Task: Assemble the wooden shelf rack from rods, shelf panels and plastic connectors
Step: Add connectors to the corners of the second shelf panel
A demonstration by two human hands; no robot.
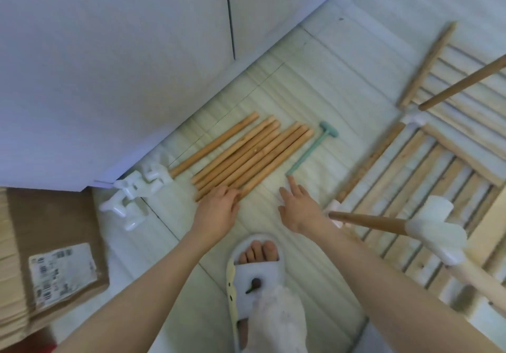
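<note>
Soft dim light, blurred, edge-warped.

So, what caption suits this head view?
Left hand on loose wooden rods, right hand reaching toward a green mallet.
</note>
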